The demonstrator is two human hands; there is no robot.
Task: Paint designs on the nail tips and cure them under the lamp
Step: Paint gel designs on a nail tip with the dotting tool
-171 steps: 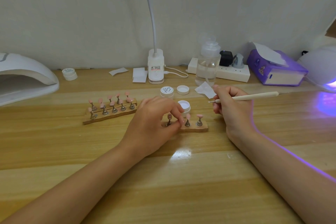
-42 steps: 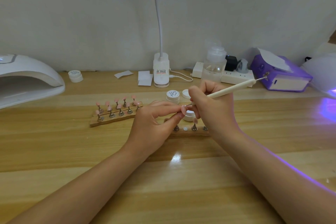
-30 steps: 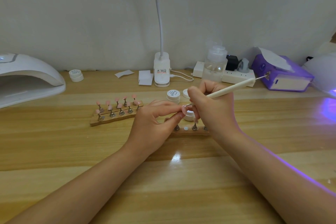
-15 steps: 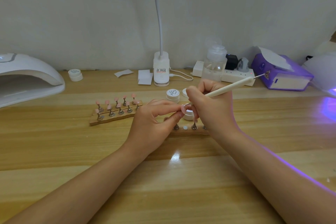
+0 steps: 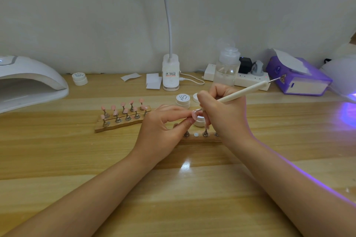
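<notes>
Since 5.7 seconds back my left hand had lifted a pink nail tip off the near wooden holder, pinching it between thumb and forefinger above the worktop. My right hand had come in, gripping the dotting pen, its tip at the nail. The open gel pot sat half hidden behind my fingers; any painted design was too small to make out.

left hand pinches pink nail tip | right hand grips pen at tip
</notes>
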